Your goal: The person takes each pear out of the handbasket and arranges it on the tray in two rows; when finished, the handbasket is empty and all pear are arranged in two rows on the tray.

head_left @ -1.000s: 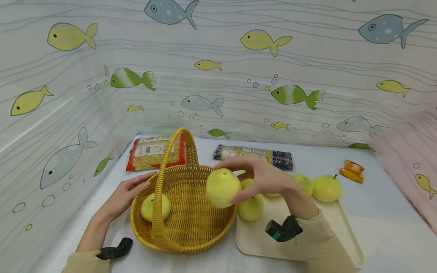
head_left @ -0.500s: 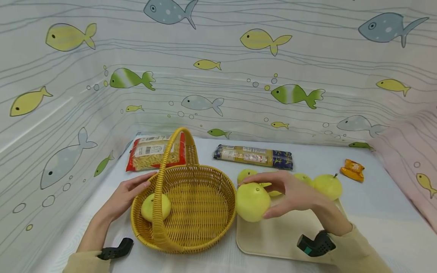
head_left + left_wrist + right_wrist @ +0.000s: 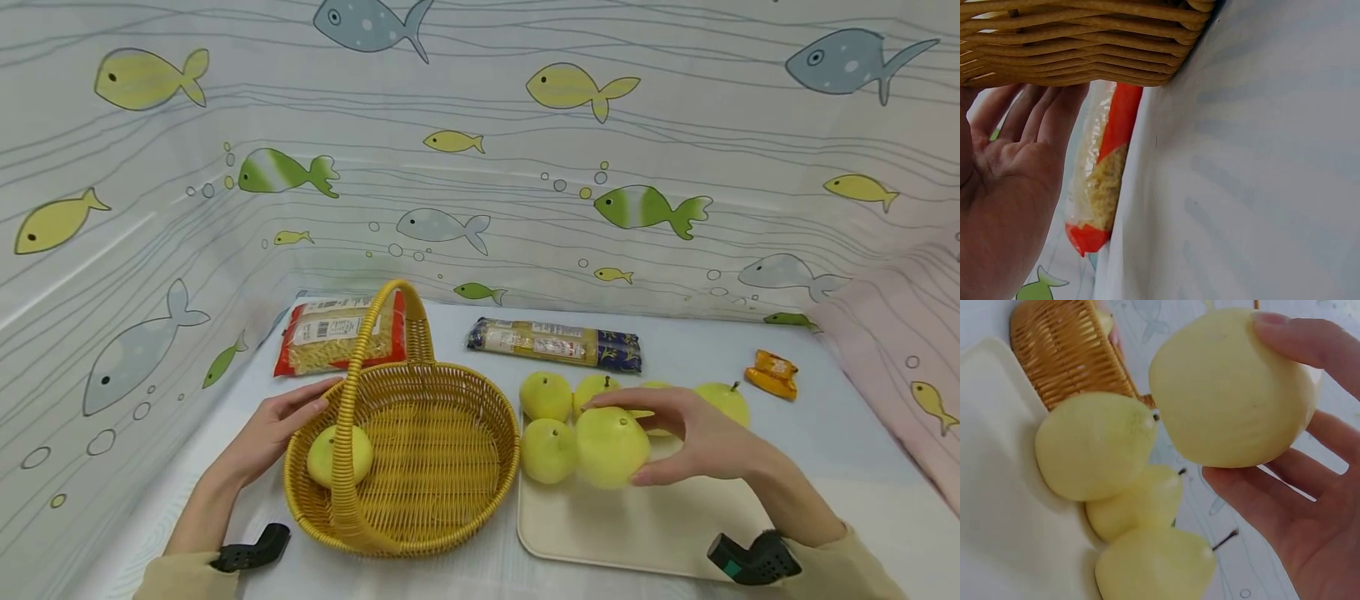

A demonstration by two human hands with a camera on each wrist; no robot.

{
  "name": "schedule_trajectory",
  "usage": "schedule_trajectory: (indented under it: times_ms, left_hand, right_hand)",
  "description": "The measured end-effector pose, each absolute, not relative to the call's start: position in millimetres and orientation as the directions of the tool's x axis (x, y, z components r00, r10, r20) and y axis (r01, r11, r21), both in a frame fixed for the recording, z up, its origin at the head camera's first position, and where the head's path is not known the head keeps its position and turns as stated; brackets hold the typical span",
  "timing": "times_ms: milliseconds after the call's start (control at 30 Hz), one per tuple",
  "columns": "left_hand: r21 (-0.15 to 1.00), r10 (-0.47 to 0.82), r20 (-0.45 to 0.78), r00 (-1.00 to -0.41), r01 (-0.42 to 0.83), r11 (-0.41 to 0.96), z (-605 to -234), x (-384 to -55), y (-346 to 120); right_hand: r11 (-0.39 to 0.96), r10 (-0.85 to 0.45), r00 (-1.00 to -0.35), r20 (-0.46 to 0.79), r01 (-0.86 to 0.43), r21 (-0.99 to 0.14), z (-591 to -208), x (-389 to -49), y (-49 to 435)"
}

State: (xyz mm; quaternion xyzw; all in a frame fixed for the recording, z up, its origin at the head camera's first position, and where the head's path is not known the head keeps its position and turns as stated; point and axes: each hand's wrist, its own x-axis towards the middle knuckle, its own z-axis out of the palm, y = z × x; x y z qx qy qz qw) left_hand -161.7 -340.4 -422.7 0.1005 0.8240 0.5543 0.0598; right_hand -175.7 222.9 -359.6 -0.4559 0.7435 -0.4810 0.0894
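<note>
My right hand (image 3: 705, 442) grips a pale yellow pear (image 3: 611, 448) between thumb and fingers, over the cream tray (image 3: 637, 533). The right wrist view shows this pear (image 3: 1229, 394) higher than the other pears, with the thumb on one side and fingers on the other. My left hand (image 3: 272, 429) rests against the left side of a yellow wicker basket (image 3: 435, 475) with a tall handle. Seen from the left wrist, its fingers (image 3: 1054, 119) reach fairly straight up to the basket's woven wall, their tips hidden. One pear (image 3: 362, 457) lies inside the basket, partly behind the handle.
Several more pears sit on the tray, among them one (image 3: 550, 451) close to the basket and one (image 3: 546, 396) behind it. Along the back lie a red-edged pasta bag (image 3: 337, 333) and a long noodle pack (image 3: 555, 343). A small orange packet (image 3: 772, 375) lies far right.
My right hand has moved right with the pear, from over the basket to over the tray. The left hand has stayed at the basket's side.
</note>
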Motion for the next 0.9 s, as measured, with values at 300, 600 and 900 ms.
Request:
schedule_trajectory:
  times_ms: [300,600,900]
  left_hand:
    - [0.926,0.231,0.002,-0.973,0.089,0.366,-421.9,-160.5,-341.6]
    - [0.921,0.221,-0.011,-0.975,0.077,0.383,-422.9,-160.5,-340.4]
    - [0.925,0.231,0.000,-0.973,0.088,0.370,-422.2,-162.0,-341.3]
  right_hand:
    - [0.245,-0.712,-0.666,0.223,-0.533,-0.810,-366.7,-180.8,240.7]
    - [0.285,-0.722,-0.664,0.195,-0.542,-0.790,-374.4,-185.9,247.9]
    - [0.291,-0.737,-0.658,0.156,-0.517,-0.805,-382.0,-190.1,247.1]
